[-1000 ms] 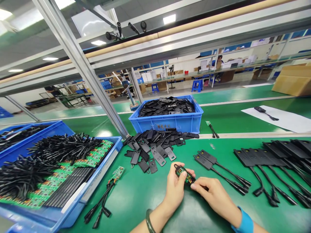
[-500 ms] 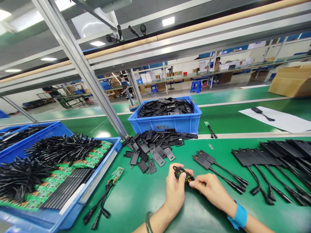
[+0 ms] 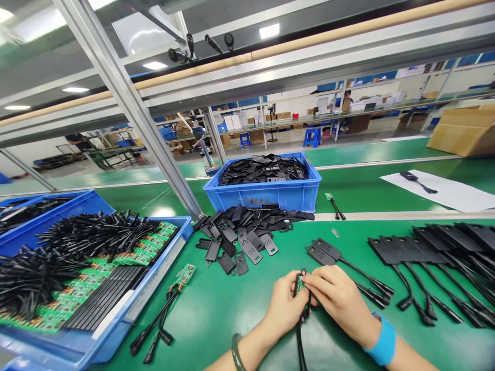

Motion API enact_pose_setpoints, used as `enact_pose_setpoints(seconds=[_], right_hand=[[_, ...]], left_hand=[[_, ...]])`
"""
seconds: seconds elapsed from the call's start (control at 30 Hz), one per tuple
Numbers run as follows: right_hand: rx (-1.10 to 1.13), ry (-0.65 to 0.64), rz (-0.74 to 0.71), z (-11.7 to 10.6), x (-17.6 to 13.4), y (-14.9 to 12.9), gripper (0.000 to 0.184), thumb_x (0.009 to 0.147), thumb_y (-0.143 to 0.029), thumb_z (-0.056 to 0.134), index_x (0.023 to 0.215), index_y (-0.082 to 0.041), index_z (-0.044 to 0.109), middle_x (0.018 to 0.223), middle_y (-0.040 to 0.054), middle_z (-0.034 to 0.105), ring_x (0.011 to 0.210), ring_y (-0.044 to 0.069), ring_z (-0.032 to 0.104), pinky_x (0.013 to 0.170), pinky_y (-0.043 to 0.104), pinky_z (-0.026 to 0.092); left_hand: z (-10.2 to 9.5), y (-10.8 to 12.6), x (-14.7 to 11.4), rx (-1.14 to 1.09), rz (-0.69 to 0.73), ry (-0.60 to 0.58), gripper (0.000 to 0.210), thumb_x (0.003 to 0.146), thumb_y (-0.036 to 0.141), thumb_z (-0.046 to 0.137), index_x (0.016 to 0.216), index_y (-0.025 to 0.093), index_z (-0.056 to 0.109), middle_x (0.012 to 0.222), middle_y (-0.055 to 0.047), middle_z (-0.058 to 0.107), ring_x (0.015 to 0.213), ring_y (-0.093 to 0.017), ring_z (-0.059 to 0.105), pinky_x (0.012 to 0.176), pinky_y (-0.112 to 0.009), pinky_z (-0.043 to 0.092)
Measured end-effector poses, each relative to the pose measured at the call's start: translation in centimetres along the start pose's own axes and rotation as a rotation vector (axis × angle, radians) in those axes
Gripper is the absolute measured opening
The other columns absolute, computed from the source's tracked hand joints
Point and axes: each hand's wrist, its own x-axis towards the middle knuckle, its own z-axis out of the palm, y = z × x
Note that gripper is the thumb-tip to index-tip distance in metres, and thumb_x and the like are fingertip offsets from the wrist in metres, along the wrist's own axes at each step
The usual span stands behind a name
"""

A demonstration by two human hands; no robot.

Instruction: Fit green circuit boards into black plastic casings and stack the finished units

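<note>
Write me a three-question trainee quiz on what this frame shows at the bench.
1. True or false: both hands hold the small green circuit board with a black cable.
2. Which container holds the loose black plastic shells? A) deep blue plastic bin B) brown cardboard box C) white paper sheet
3. Fill in: the left hand wears a dark bracelet; the right hand wears a ____ wristband.

Key: 1 true; 2 A; 3 blue.
</note>
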Motion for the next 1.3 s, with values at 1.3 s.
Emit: enact_pose_setpoints(seconds=[1.3], right_hand=[[-0.448, -0.327, 0.617, -2.5, 5.3, 11.6, 0.020, 0.090, -0.013, 0.041, 0.083, -0.010, 0.060, 0.088, 0.0170, 0.064, 0.083, 0.026, 0.062, 0.074, 0.034, 0.044]], left_hand=[[-0.8, 0.1, 0.8, -0.185, -0.164, -0.004, 0.047, 0.063, 0.048, 0.059, 0.093, 0.012, 0.050, 0.068, -0.006, 0.066, 0.049, -0.011, 0.055, 0.038, -0.019, 0.039]])
